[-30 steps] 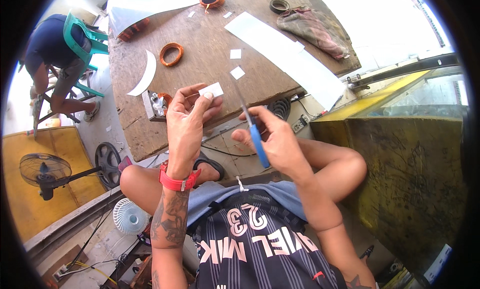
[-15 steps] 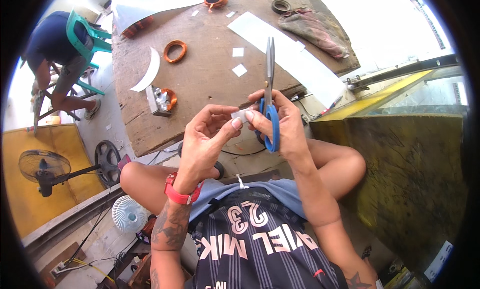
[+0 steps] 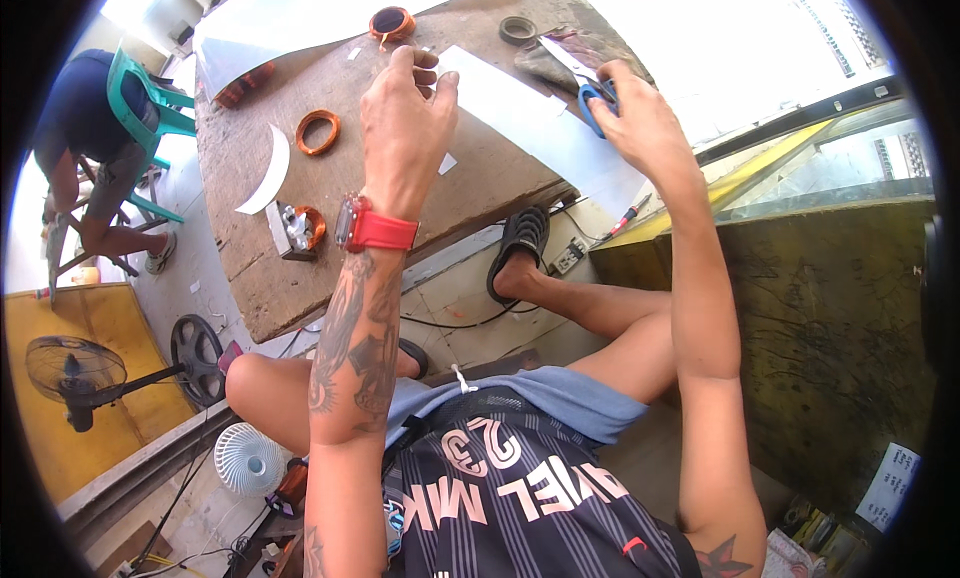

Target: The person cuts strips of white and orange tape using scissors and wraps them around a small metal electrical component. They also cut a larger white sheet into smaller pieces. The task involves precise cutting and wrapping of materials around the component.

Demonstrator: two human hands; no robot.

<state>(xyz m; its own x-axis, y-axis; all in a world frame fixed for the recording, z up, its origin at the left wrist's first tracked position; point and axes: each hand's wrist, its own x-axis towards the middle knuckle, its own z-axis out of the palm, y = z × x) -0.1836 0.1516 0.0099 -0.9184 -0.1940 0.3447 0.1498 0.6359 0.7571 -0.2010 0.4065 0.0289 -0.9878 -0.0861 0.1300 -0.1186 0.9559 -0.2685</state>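
Observation:
Over the far middle of the wooden table (image 3: 350, 223), my left hand (image 3: 408, 123) is raised with curved fingers and the thumb apart; nothing shows in it. A small white square (image 3: 447, 164) lies by its wrist side, partly covered. At the table's right, my right hand (image 3: 645, 123) grips blue-handled scissors (image 3: 588, 110), their blades pointing away to the upper left. Beneath the blades is a crumpled rag (image 3: 548, 66). A long white sheet strip (image 3: 520, 118) lies between my hands.
Copper wire coils (image 3: 317, 133) (image 3: 391, 24), a curved white piece (image 3: 267, 173), a metal block with a coil (image 3: 290, 230) and a tape roll (image 3: 517, 30) are on the table. Fans (image 3: 75, 370) (image 3: 250, 461) stand at left. Another person (image 3: 80, 128) bends by a green chair (image 3: 140, 98).
My hands have parted and moved away from me over the table. The scissors went right with my right hand. The small white piece held between my fingers no longer shows.

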